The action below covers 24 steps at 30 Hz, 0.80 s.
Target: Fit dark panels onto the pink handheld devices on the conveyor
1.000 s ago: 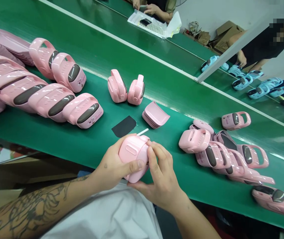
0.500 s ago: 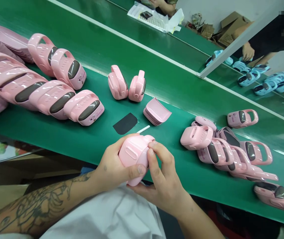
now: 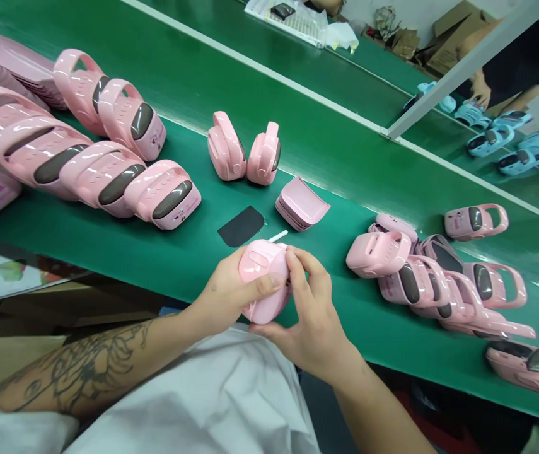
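Note:
A rounded pink plastic housing (image 3: 269,305) is held tilted in front of my body, between both hands. My left hand (image 3: 224,293) is wrapped round its left side, with the thumb lying across the front. At the other side, my right hand (image 3: 314,309) presses fingertips on the upper right edge and keeps its thumb underneath. The face turned away from me is hidden. Just beyond the hands lie a white stick (image 3: 278,236), a black flat sheet (image 3: 241,226) and a stack of curved pink panels (image 3: 301,203).
Two pink handled housings (image 3: 226,148) stand behind the black sheet. Rows of similar pink housings (image 3: 103,173) fill the left, and another cluster (image 3: 415,284) sits at right. Across a white rail (image 3: 269,69), a person's hand (image 3: 480,91) is among blue housings (image 3: 491,137).
The housing has tipped in my hands, so its slotted top shows less and its lower face more. My grip stays on both sides. The whole view has shifted slightly.

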Each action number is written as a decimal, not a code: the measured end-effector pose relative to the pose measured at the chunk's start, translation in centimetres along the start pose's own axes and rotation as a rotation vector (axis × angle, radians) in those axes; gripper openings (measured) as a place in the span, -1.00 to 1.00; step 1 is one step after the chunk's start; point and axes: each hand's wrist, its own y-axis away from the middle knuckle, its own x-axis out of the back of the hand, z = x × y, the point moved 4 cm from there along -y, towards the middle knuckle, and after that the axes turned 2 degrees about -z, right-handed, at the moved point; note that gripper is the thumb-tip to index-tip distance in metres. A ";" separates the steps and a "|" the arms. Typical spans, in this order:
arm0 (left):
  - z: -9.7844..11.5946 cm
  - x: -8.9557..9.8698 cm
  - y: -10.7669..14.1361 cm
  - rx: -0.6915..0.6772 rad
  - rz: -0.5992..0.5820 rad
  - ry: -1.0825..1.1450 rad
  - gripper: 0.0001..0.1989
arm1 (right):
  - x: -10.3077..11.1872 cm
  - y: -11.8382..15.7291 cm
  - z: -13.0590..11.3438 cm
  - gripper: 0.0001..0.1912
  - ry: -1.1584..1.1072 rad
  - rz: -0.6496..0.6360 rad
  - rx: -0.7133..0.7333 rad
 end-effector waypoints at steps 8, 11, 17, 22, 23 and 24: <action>-0.7 -0.9 -0.5 0.033 0.075 0.056 -0.43 | -0.6 0.2 0.8 0.12 -0.019 -0.006 -0.072; -1.1 -0.9 -1.1 0.059 0.133 0.162 -0.39 | -1.0 0.1 1.1 0.02 -0.012 0.075 -0.058; -0.3 0.3 -2.0 -0.160 0.115 0.236 -0.38 | -0.5 1.7 1.9 -0.03 -0.306 0.209 -0.279; -1.3 0.8 -1.3 -0.416 0.135 0.253 -0.20 | -4.4 1.6 1.1 -0.20 -1.284 0.170 -0.771; -1.5 0.6 -1.1 -0.439 0.119 0.223 -0.13 | -5.2 1.0 0.4 -0.13 -1.455 0.120 -0.769; -1.6 0.6 -0.9 -0.464 0.104 0.174 -0.07 | -5.7 0.4 0.0 -0.12 -1.571 0.116 -0.769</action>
